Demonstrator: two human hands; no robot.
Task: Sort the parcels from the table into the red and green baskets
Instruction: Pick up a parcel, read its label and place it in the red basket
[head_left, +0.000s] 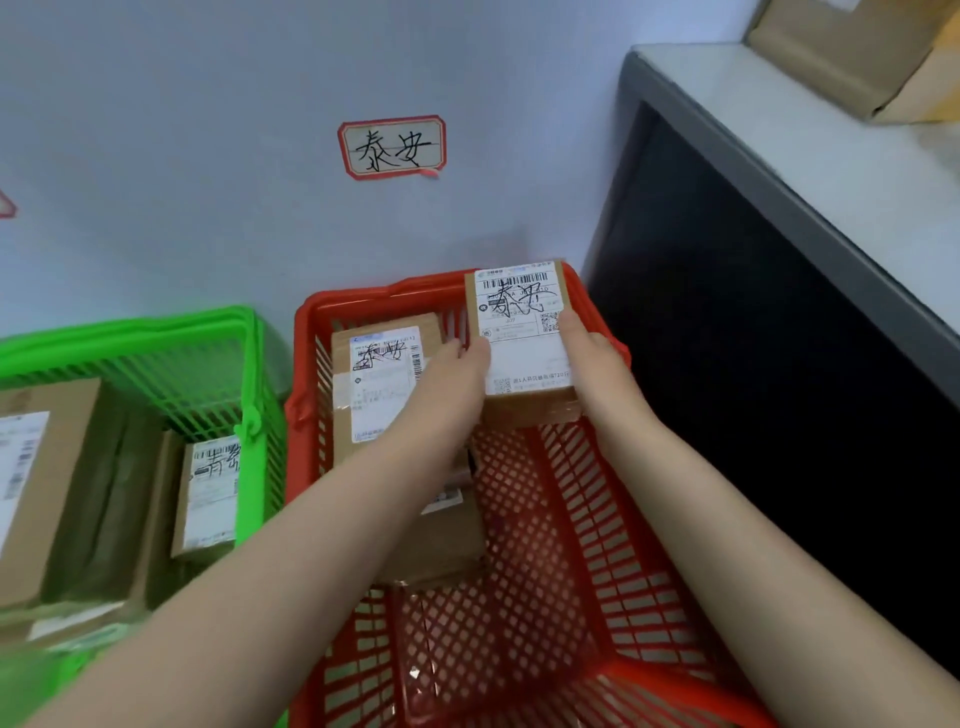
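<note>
Two bare forearms reach forward from the bottom edge, out over the red basket (587, 519) on the floor. Between them, the left hand (457, 374) and the right hand (597, 358) clasp a small cardboard parcel (519, 338), one on each long side, thumbs lying on the top face. It sits above the far right corner of the red basket, slightly tilted, its long axis running away from the person toward the wall. A white shipping label covers most of the upper face, barcode at the far end, with two handwritten characters in black marker across it.

Inside the red basket, against the far left wall, another labelled parcel (379, 384) leans with similar handwriting on it, and a further box (441, 540) lies below it, partly hidden under the left forearm. Just beside the red basket, to the left, stands the green basket (171, 364), holding several boxes, one (208, 493) with a label and different handwriting.

On the wall above the red basket a red-bordered tag (392, 146) carries two characters like those on the held parcel. At the right stands the bench (810, 171), pale on top and dark in front, with a cardboard box (852, 52) at its far end.
</note>
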